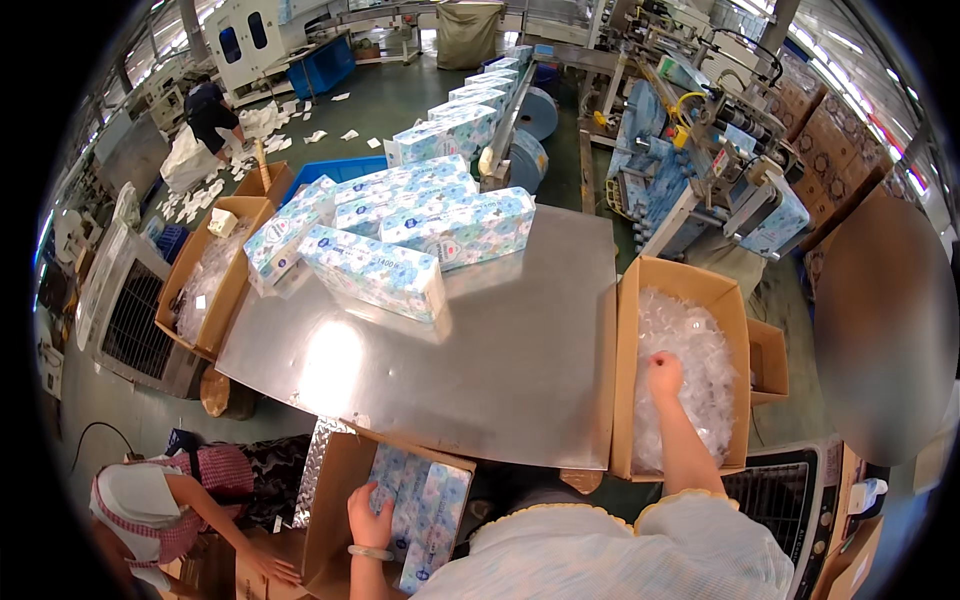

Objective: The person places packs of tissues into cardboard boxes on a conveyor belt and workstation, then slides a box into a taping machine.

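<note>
The left grip has its thumb and fingers standing apart, above the left edge of an open carton; whether it touches the carton or its contents cannot be told. Just to its right, within that carton, lie the blue patterned packs, which bear darker blue lettering. The right grip has its fingers curled together over a cardboard box of clear film; whether any film is pinched in it cannot be told.

Between and beyond the two grips spreads the metal bench. On its far left part, ahead of the left grip, sits a group of matching packs. The nearest pack carries a dark blue emblem and lettering along its upper face; a neighbour shows a small reddish mark on its side. Well beyond, a row of similar packs recedes. Far ahead and right of the right grip, stacked brown cartons bear print too small to read. Left of the left grip, a co-worker reaches toward cardboard.
</note>
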A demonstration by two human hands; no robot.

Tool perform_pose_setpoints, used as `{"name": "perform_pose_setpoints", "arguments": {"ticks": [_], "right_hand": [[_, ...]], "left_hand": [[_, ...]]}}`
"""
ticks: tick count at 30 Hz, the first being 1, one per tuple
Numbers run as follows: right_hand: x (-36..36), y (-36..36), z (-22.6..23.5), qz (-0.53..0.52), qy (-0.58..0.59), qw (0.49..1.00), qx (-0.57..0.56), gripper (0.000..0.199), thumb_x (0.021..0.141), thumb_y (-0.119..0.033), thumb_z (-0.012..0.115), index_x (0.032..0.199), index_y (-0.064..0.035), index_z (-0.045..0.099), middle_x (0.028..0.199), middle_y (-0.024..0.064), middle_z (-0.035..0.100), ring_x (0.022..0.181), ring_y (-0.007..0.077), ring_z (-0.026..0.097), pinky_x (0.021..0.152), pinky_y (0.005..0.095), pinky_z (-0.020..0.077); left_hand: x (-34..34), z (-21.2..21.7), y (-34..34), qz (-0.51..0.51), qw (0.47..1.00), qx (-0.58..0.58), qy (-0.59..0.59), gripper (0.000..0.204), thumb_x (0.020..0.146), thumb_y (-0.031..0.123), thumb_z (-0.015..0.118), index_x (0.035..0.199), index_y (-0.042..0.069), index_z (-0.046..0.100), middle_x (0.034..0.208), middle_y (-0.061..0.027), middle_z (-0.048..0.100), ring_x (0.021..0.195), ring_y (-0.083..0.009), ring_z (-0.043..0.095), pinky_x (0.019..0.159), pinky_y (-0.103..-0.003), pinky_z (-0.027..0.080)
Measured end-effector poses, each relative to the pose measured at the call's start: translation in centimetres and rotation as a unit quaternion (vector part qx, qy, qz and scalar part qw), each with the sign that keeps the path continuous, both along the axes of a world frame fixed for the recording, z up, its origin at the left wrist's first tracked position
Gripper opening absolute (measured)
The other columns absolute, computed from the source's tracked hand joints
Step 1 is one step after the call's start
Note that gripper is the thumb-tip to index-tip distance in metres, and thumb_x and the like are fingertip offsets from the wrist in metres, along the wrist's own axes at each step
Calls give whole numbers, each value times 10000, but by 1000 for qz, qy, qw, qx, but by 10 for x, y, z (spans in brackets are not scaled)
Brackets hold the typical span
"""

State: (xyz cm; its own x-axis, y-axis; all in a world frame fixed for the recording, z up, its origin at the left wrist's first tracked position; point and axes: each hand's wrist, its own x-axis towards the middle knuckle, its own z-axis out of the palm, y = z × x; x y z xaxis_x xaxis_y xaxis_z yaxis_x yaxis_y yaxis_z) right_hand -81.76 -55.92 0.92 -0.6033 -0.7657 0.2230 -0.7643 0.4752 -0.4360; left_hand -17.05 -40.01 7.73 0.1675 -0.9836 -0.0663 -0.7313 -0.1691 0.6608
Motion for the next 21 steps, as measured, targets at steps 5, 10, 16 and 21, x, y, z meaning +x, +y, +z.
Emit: {"name": "perform_pose_setpoints", "arguments": {"ticks": [5, 10, 16, 21], "right_hand": [[44, -25, 83, 69, -425, 896, -111, 73, 909, -126, 686, 892, -63, 653, 724, 34, 653, 691, 155, 643, 627, 314, 500], [280, -23, 151, 300, -661, 669, 160, 103, 990, -178, 651, 977, -76, 658, 791, 27, 673, 718, 118, 650, 693, 282, 543], [433, -19, 115, 545, -530, 603, 243, 424, 988, -331, 657, 1284, -27, 660, 923, 78, 732, 785, 194, 678, 755, 348, 550], [338, -226, 154, 489, -136, 861, 43, 446, 812, -223, 754, 1213, -43, 681, 1161, 187, 704, 1101, 340, 671, 959, 449, 526]], "left_hand": [[-1, 31, -76, -10, 995, -85, 43, 245, 821, 68, 747, 1055, 11, 703, 1047, -170, 695, 1019, -373, 628, 922, -445, 496], [-32, 104, -219, -156, 971, -175, -42, 335, 796, 48, 754, 1124, 22, 689, 1123, -161, 687, 1110, -365, 605, 980, -448, 486], [-50, 99, -367, -233, 922, -135, -278, 724, 784, -46, 669, 1464, 86, 458, 1534, -212, 403, 1410, -369, 408, 1161, -440, 366], [-18, 69, -434, -221, 898, -60, -375, 815, 808, 38, 657, 1554, 88, 333, 1644, -187, 268, 1531, -333, 263, 1231, -454, 264]]}}
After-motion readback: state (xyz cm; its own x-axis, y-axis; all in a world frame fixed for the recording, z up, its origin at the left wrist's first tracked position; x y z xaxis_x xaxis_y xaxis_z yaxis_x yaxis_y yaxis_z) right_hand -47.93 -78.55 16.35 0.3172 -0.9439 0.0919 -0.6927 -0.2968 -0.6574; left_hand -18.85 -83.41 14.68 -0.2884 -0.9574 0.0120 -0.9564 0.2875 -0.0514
